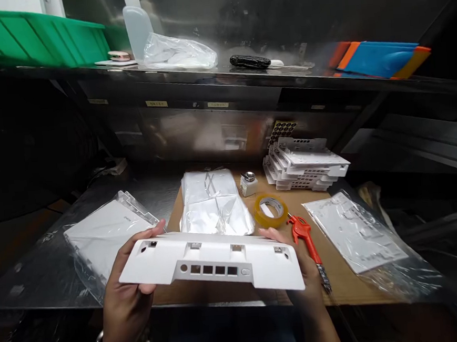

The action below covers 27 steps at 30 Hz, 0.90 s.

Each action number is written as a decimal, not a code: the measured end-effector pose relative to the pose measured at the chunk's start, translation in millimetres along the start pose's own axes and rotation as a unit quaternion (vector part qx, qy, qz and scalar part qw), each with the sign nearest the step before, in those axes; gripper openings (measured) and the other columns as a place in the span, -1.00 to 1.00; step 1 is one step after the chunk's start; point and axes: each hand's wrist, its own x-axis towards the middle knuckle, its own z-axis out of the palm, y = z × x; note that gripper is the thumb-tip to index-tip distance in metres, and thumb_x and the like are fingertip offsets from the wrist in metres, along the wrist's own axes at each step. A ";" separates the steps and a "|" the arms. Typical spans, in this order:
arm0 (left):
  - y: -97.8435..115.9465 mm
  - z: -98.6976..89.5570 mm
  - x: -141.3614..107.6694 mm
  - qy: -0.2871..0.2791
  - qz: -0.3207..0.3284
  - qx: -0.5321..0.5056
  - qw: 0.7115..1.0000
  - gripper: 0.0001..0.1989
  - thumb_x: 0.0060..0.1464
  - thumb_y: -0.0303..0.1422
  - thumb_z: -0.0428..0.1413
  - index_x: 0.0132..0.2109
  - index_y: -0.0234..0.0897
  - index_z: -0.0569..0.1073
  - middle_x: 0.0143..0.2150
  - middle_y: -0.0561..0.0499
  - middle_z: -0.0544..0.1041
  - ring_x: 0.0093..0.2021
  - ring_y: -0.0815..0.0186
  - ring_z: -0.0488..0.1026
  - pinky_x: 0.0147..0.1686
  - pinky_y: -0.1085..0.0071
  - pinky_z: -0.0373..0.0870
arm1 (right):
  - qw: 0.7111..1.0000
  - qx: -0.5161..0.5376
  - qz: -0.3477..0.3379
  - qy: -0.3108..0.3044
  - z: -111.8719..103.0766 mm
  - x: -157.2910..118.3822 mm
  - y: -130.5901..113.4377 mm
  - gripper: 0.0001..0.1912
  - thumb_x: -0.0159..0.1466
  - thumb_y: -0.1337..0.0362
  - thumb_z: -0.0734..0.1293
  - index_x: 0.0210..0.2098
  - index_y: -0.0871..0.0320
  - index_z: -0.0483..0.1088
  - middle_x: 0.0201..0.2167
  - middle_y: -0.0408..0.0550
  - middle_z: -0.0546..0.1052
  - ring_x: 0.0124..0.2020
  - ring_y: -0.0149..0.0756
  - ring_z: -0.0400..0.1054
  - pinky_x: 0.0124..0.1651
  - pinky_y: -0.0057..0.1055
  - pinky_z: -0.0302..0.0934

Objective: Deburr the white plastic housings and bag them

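Observation:
Between my two hands is a white plastic router housing, its port side turned toward me, with a round hole and several square cut-outs in a grey recess. My left hand grips its left end, thumb under the lower edge and fingers behind. The right end is held by my right hand, whose fingers are mostly hidden behind the housing. Just beyond it lies a pile of clear plastic bags on a cardboard sheet. A roll of yellow tape and a red air blow gun lie near my right hand.
Bagged white panels lie at left and right. A stack of white housings stands at back right, beside a small pump bottle. The metal shelf above bears a green crate and a squeeze bottle.

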 end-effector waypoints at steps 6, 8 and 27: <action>-2.6 1.2 -4.4 -0.037 -0.014 -0.033 0.999 -0.28 -0.02 0.11 0.38 0.21 -0.12 0.48 0.32 -0.11 0.49 0.42 -0.05 0.28 0.34 0.28 0.29 | 0.998 -0.002 0.057 0.012 -3.3 -8.6 14.6 -0.47 0.40 0.20 0.38 0.34 -0.15 0.37 0.23 -0.06 0.56 0.26 -0.05 0.46 0.32 -0.07 0.38; -1.9 3.3 -6.4 -0.039 -0.015 -0.025 0.999 -0.27 -0.02 0.11 0.38 0.21 -0.10 0.47 0.33 -0.10 0.49 0.42 -0.04 0.28 0.34 0.29 0.29 | 0.997 -0.006 0.072 0.018 -4.0 -9.6 14.7 -0.46 0.38 0.16 0.40 0.34 -0.14 0.37 0.22 -0.05 0.57 0.25 -0.04 0.47 0.29 -0.08 0.41; -4.5 19.7 -26.3 -0.053 0.039 -0.103 0.993 -0.31 -0.22 0.01 0.49 0.11 0.03 0.58 0.15 -0.04 0.64 0.44 -0.07 0.30 0.42 0.11 0.26 | 0.995 -0.070 -0.023 0.072 -18.5 -3.7 14.2 -0.43 0.30 0.10 0.45 0.27 0.03 0.39 0.23 0.12 0.54 0.26 0.13 0.43 0.26 0.12 0.36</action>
